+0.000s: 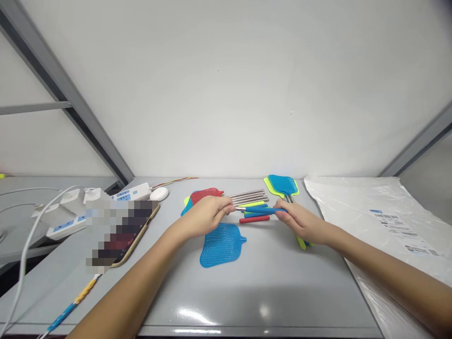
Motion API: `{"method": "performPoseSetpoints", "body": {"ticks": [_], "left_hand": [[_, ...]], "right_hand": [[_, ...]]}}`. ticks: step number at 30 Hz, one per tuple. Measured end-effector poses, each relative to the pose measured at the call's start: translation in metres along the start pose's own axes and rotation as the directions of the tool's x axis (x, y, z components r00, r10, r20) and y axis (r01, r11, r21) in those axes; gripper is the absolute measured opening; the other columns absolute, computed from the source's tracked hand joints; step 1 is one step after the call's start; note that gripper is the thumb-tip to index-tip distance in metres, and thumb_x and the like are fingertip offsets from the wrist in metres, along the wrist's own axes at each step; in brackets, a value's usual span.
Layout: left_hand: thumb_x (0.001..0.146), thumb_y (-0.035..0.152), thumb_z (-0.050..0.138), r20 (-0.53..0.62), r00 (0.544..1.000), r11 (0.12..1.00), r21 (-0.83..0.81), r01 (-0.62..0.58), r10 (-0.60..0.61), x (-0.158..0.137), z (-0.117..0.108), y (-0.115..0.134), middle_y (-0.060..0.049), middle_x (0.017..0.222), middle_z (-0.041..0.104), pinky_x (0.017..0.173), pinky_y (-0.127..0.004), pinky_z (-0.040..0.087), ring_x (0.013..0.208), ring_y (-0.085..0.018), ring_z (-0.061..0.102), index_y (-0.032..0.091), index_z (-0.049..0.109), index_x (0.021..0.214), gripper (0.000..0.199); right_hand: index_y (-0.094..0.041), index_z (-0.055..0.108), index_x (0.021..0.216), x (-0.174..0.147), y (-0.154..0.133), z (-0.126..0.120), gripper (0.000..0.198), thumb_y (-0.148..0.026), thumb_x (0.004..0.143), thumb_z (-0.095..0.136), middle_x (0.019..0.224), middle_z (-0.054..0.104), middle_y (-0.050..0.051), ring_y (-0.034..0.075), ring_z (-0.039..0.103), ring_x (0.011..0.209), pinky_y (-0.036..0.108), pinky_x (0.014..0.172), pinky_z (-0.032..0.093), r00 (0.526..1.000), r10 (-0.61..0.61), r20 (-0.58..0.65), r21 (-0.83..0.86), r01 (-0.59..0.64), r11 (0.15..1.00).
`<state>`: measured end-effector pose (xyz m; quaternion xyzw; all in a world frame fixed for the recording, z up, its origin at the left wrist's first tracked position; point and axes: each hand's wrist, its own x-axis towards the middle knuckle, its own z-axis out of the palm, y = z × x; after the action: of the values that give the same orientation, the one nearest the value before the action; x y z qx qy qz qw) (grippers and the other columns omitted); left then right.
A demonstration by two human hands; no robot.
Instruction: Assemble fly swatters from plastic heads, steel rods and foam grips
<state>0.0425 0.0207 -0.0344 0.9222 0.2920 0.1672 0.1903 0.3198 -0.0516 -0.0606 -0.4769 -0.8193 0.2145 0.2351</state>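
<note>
My left grip [208, 216] is closed on a thin metal rod [240, 208], and my right grip [300, 221] is closed around the right end of the blue sleeve [261, 211] that meets it, so both stretch between my hands over the table [275, 292]. A loose red sleeve [254, 219] lies just beside, with spare metal rods [249, 197] behind. A blue swatter head [221, 247] lies nearer me, a red swatter head [205, 194] beyond my left wrist, and swatters [282, 184] pass under my right hand
</note>
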Motion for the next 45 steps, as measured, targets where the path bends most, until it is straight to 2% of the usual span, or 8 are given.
{"method": "performPoseSetpoints", "body": {"ticks": [10, 20, 24, 28, 32, 37, 42, 45], "left_hand": [[0.096, 0.034, 0.033, 0.013, 1.0, 1.0, 0.012, 0.002, -0.003, 0.001, -0.001, 0.006, 0.001, 0.067, 0.053, 0.056, -0.026, 0.032, 0.058, -0.013, 0.045, 0.019, 0.049, 0.073, 0.032], [0.096, 0.035, 0.033, 0.001, 1.0, 1.0, -0.023, 0.018, -0.018, 0.002, 0.005, 0.004, 0.001, 0.071, 0.058, 0.057, -0.025, 0.035, 0.061, -0.013, 0.05, 0.02, 0.054, 0.078, 0.032], [0.095, 0.036, 0.037, 0.022, 0.999, 0.999, 0.008, 0.041, -0.041, 0.0, 0.001, -0.001, 0.001, 0.071, 0.059, 0.058, -0.026, 0.035, 0.062, -0.014, 0.051, 0.02, 0.057, 0.077, 0.031], [0.095, 0.035, 0.035, 0.022, 0.999, 0.999, -0.002, 0.043, -0.043, -0.002, 0.0, -0.006, 0.0, 0.07, 0.059, 0.058, -0.026, 0.037, 0.063, -0.015, 0.053, 0.02, 0.058, 0.076, 0.033], [0.094, 0.035, 0.036, 0.033, 0.998, 0.999, -0.019, 0.049, -0.049, -0.003, 0.001, -0.009, -0.002, 0.077, 0.063, 0.061, -0.026, 0.04, 0.07, -0.016, 0.057, 0.02, 0.06, 0.08, 0.032], [0.093, 0.038, 0.039, 0.042, 0.997, 0.998, -0.004, 0.067, -0.067, -0.006, -0.002, -0.009, -0.001, 0.073, 0.063, 0.057, -0.025, 0.038, 0.066, -0.015, 0.056, 0.02, 0.062, 0.079, 0.032], [0.093, 0.045, 0.04, 0.065, 0.993, 0.995, 0.002, 0.096, -0.096, -0.01, -0.004, -0.004, 0.0, 0.07, 0.062, 0.052, -0.024, 0.034, 0.06, -0.014, 0.053, 0.021, 0.062, 0.079, 0.035], [0.094, 0.041, 0.039, 0.07, 0.996, 0.998, 0.003, 0.056, -0.056, -0.01, 0.0, 0.005, 0.0, 0.07, 0.062, 0.054, -0.025, 0.034, 0.061, -0.014, 0.054, 0.021, 0.062, 0.085, 0.032]], "right_hand": [[-0.023, 0.04, 0.085, 0.0, 0.0, 0.003, 0.03, -0.044, 0.099, 0.024, 0.073, 0.047, 0.0, 0.014, 0.039, 0.062, 0.028, 0.058, 0.035, 1.0, -0.005, -0.009, 0.017, 0.005, 1.0], [-0.022, 0.044, 0.088, 0.002, -0.002, 0.0, 0.029, -0.044, 0.098, 0.028, 0.075, 0.051, 0.0, 0.014, 0.043, 0.064, 0.028, 0.058, 0.035, 1.0, 0.031, 0.004, -0.02, -0.031, 0.999], [-0.021, 0.044, 0.074, 0.005, -0.002, 0.005, 0.034, -0.047, 0.095, 0.038, 0.066, 0.044, -0.003, 0.011, 0.038, 0.059, 0.025, 0.055, 0.031, 0.999, 0.035, -0.039, 0.072, -0.032, 0.997], [-0.02, 0.039, 0.065, 0.006, 0.003, 0.011, 0.04, -0.048, 0.094, 0.039, 0.062, 0.036, -0.004, 0.01, 0.035, 0.057, 0.025, 0.053, 0.029, 0.995, 0.046, -0.084, 0.159, -0.033, 0.987], [-0.02, 0.04, 0.065, 0.005, 0.001, 0.014, 0.039, -0.046, 0.094, 0.039, 0.061, 0.036, -0.003, 0.011, 0.034, 0.057, 0.026, 0.052, 0.027, 0.994, 0.032, -0.101, 0.121, -0.019, 0.992], [-0.021, 0.036, 0.063, 0.003, -0.003, 0.016, 0.04, -0.045, 0.095, 0.038, 0.06, 0.034, -0.004, 0.011, 0.031, 0.055, 0.026, 0.052, 0.025, 0.992, -0.008, -0.126, 0.055, 0.015, 0.998], [-0.021, 0.038, 0.067, 0.001, 0.0, 0.017, 0.035, -0.042, 0.095, 0.039, 0.061, 0.036, -0.004, 0.011, 0.032, 0.055, 0.026, 0.053, 0.026, 0.996, -0.037, -0.082, 0.014, 0.038, 0.999], [-0.022, 0.041, 0.07, -0.002, 0.003, 0.02, 0.032, -0.041, 0.096, 0.038, 0.062, 0.04, -0.004, 0.012, 0.035, 0.055, 0.026, 0.053, 0.026, 0.997, -0.038, -0.072, -0.012, 0.037, 0.999]]}}
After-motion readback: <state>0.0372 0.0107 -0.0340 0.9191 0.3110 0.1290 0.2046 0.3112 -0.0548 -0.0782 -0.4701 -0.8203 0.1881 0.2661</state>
